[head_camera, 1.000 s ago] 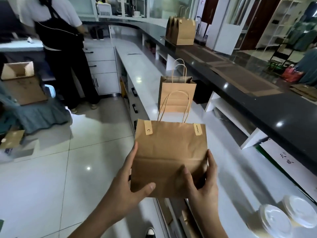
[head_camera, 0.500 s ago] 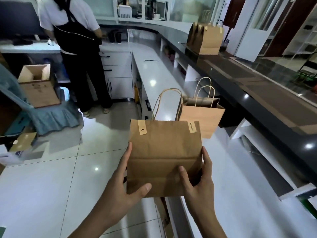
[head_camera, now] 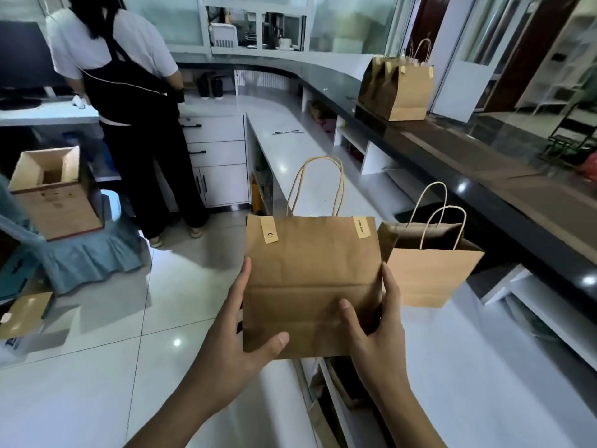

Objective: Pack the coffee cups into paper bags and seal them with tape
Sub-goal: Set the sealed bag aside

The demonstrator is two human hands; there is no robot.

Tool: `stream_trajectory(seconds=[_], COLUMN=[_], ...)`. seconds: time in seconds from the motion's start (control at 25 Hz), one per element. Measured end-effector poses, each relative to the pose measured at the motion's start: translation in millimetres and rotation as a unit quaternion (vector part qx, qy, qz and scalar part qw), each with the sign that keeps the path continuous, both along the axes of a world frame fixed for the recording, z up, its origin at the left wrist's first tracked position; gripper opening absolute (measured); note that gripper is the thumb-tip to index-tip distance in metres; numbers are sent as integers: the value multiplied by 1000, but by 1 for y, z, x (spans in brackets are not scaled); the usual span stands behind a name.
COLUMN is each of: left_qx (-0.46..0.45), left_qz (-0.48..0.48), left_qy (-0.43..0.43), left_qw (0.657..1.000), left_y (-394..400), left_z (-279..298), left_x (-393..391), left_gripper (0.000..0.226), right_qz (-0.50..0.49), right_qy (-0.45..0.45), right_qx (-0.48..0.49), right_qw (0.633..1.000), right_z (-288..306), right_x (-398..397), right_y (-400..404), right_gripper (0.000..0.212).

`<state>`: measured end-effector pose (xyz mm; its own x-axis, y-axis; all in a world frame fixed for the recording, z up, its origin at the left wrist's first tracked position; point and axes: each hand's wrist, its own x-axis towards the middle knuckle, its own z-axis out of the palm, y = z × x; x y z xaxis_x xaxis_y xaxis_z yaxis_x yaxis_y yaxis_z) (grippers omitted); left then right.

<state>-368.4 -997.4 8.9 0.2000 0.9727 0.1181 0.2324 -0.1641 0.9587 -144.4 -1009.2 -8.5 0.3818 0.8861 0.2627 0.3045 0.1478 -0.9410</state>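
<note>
I hold a brown paper bag [head_camera: 310, 279] in the air in front of me, over the white counter's edge. Two paper tape strips fold over its shut top and its twine handles stand up. My left hand [head_camera: 239, 337] grips the bag's lower left side, thumb across the front. My right hand [head_camera: 374, 331] grips its lower right side, thumb on the front too. An open paper bag [head_camera: 429, 273] stands on the white counter [head_camera: 484, 367] just right of the one I hold. No coffee cups are in view.
Several sealed bags [head_camera: 397, 88] stand far back on the dark upper counter [head_camera: 484, 169]. A person in a black apron [head_camera: 129, 101] stands at the left by white cabinets. An open cardboard box [head_camera: 51, 189] sits on a blue-covered stool. White tiled floor lies at lower left.
My view has swung left and up, so the lidded cups at lower right have left the frame. The bag in my hands sits higher and farther forward, next to the open bag.
</note>
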Motion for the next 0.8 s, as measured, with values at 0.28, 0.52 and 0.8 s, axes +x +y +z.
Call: stream_trajectory(seconds=[0.28, 0.52, 0.8], left_qx=[32, 52, 63], left_qz=[-25, -42, -58], left_qy=[15, 15, -6], left_qw=[999, 998, 996], left_y=[105, 182, 285], left_z=[13, 18, 29], left_x=[-32, -26, 16], left_gripper=[107, 108, 107], right_qz=[-52, -73, -83], right_qy=[1, -5, -3], right_qx=[6, 1, 14], right_qw=[999, 997, 996], right_z=[15, 29, 49], right_x=[-33, -24, 14], right_y=[93, 166, 270], right_gripper=[78, 76, 70])
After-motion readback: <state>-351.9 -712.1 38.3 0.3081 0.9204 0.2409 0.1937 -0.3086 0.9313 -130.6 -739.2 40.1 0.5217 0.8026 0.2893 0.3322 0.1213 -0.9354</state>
